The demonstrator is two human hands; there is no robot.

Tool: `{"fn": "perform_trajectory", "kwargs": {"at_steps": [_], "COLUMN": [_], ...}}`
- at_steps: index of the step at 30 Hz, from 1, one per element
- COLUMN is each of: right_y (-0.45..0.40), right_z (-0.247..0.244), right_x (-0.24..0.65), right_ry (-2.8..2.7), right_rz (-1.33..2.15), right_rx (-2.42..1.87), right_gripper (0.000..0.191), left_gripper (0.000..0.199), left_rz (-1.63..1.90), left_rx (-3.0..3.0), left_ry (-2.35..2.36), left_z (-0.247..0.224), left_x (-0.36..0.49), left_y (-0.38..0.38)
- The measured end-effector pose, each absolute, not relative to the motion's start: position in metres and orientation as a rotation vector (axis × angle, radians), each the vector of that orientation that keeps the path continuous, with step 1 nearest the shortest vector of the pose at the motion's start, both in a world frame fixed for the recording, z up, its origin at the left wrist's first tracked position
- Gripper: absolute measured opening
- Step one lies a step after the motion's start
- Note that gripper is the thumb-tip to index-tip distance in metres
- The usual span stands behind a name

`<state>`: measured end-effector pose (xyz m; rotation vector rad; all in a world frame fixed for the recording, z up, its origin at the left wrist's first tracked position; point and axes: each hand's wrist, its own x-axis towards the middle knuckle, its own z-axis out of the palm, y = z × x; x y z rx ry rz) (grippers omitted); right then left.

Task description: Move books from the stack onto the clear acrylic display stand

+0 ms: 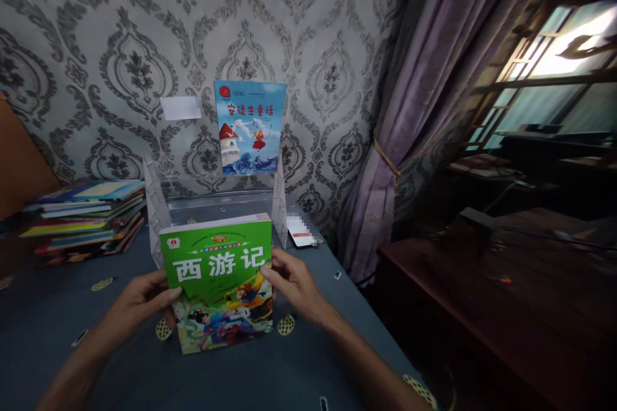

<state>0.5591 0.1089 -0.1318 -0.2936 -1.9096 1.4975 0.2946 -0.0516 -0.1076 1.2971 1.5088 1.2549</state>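
Observation:
A green picture book (219,286) with white Chinese characters and cartoon figures on its cover stands nearly upright, held between both hands. At its left edge my left hand (147,298) grips it, thumb on the cover and fingers behind. On the opposite edge my right hand (292,276) holds it the same way, near the upper corner. Behind the book is a clear plastic stand (155,205), its lower front partly hidden by the book. A blue book (250,128) with red characters is propped upright on the stand's upper right.
A pile of books (91,215) lies at the table's left. Right of the stand is a small phone-like object (302,231), partly blurred. A white card (180,108) shows at the stand's upper left. Beyond the dark tabletop's (308,366) right edge hang a purple curtain (385,160) and a reddish wooden surface (457,295).

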Motion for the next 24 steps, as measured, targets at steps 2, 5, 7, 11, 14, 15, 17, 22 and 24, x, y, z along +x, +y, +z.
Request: {"fn": "perform_trajectory", "kwargs": {"at_steps": [2,5,7,11,14,15,17,22,24], "right_y": [0.115,0.128,0.139,0.166,0.189,0.197,0.210,0.223,0.217], "right_z": [-0.129,-0.117,-0.104,-0.069,-0.040,-0.030,-0.011,0.025,0.026], "right_x": [0.558,0.556,0.554,0.550,0.548,0.548,0.546,0.545,0.546], "right_ry": [-1.913,-1.905,-1.904,-1.925,-1.942,-1.949,-1.953,-1.928,-1.918], "right_rz": [1.506,1.482,1.438,1.279,1.150,1.105,1.010,0.836,0.825], "right_rx": [-0.270,-0.226,-0.210,-0.187,-0.155,-0.147,-0.119,-0.076,-0.088], "right_gripper": [0.039,0.038,0.037,0.040,0.046,0.048,0.053,0.052,0.051], "left_gripper": [0.043,0.040,0.039,0.042,0.049,0.051,0.056,0.062,0.059], "left_rz": [1.263,1.282,1.297,1.342,1.414,1.445,1.496,1.677,1.699], "left_rx": [1.357,1.450,1.506,1.632,1.712,1.738,1.780,1.840,1.836], "left_ry": [1.508,1.528,1.547,1.544,1.525,1.525,1.530,1.529,1.540], "left_z": [-0.100,-0.082,-0.067,-0.028,0.002,0.012,0.031,0.060,0.058], "left_x": [0.298,0.301,0.302,0.304,0.304,0.305,0.306,0.315,0.319], "left_y": [-0.049,-0.041,-0.031,-0.004,0.018,0.024,0.036,0.051,0.049]}}
